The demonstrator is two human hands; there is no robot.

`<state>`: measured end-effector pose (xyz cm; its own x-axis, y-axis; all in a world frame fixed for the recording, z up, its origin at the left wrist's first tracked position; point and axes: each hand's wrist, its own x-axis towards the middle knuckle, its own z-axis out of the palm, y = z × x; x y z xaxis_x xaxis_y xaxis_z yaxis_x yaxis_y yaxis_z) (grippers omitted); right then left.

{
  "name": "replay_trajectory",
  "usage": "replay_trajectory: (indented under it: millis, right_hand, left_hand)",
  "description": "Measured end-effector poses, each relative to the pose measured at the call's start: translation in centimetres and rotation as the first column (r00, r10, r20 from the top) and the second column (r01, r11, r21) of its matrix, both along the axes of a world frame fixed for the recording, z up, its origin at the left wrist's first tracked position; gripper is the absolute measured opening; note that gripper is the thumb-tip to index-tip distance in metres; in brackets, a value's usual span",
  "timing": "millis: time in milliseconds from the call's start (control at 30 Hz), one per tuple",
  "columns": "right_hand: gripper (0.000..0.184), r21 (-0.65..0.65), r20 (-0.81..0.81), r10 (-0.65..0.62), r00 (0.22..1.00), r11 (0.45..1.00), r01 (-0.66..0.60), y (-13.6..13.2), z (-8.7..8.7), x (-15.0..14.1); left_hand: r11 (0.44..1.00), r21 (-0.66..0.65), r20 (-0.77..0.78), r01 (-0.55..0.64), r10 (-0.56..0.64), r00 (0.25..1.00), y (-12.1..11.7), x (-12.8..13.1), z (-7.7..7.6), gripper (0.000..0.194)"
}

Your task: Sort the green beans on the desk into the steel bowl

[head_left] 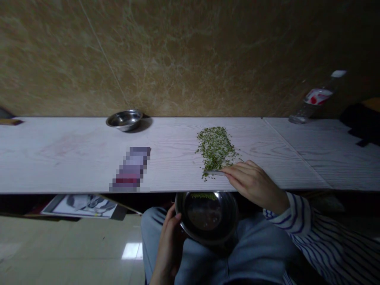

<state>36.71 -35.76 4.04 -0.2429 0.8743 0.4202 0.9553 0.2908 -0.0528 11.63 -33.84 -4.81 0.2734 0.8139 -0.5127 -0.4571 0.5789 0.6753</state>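
Small green beans (214, 147), probably mung beans, lie spread on the pale wooden counter (175, 158). At their near edge my right hand (252, 180) pinches a thin, flat, light-coloured tool (214, 173) that touches the beans; its exact kind cannot be made out. Below the counter's front edge, my left hand (170, 229) grips the left rim of a steel bowl (208, 237) held over my lap. Some green beans (204, 196) sit inside the bowl along its far side, partly under the counter edge.
A smaller steel bowl (124, 120) stands near the wall. Left of the beans lies a blurred-out flat item (130, 170). A plastic bottle (316, 97) and a dark bundle (362, 122) are at the right. A framed picture (86, 206) shows under the counter.
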Motion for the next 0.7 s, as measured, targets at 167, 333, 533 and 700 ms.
replay_trajectory:
  millis: [167,333,533,700]
  right_hand:
    - [0.021,-0.012,0.004,0.016,1.000,1.000,-0.016,-0.51,-0.46,0.03]
    - [0.023,0.012,0.001,0.034,0.999,0.999,-0.034,-0.98,-0.32,-0.09]
    - [0.025,0.027,0.017,-0.013,1.000,1.000,0.013,-0.74,-0.37,-0.13]
    - [0.024,0.018,0.035,0.020,0.999,1.000,-0.021,-1.02,-0.21,-0.83]
  left_hand:
    - [1.000,-0.015,0.012,0.023,-0.023,1.000,0.21,-0.04,-0.35,0.058]
    - [1.000,-0.021,0.019,0.008,-0.008,1.000,0.33,0.33,-0.57,0.058]
    - [1.000,-0.013,0.024,-0.009,0.009,1.000,0.24,0.60,-0.27,0.057]
    - [1.000,-0.004,0.036,0.011,-0.010,0.999,0.09,0.53,-0.12,0.050]
